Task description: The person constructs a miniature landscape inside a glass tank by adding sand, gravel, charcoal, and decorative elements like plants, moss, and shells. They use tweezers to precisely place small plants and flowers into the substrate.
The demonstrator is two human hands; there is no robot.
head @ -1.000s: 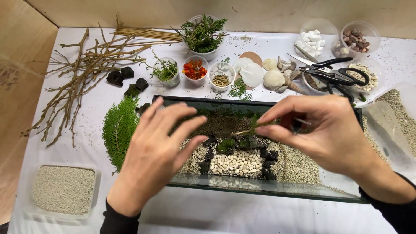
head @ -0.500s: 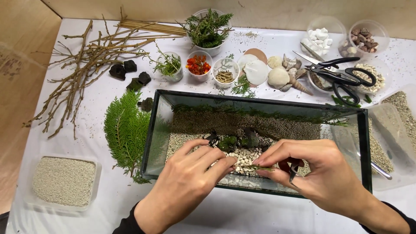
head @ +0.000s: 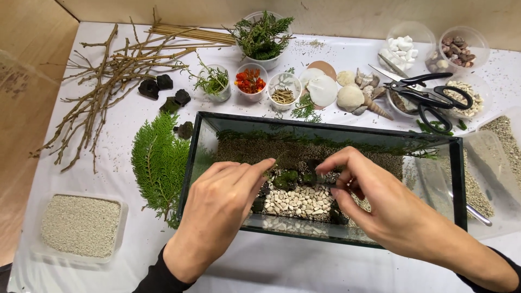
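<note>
A rectangular glass tank [head: 325, 126] stands in front of me. It holds brown sand, a patch of white pebbles [head: 296, 201], dark stones and small moss clumps [head: 286, 179]. Both my hands reach over the front wall into it. My left hand [head: 217, 217] has its fingers pressed together, pinching a thin green sprig [head: 278, 160] just left of the moss. My right hand [head: 385, 206] curls over the right side of the moss, its fingertips down at the dark stones. Whether they grip anything is hidden.
A green fern frond [head: 160, 163] and a tray of pale sand [head: 81, 225] lie left of the tank. Behind it are bare twigs [head: 108, 81], black scissors [head: 429, 97], shells [head: 336, 92] and several small bowls of plants and stones. An open gravel bag [head: 499, 157] sits at the right.
The camera view has shifted. My hands dropped from above the tank into it and now work closer together at the moss.
</note>
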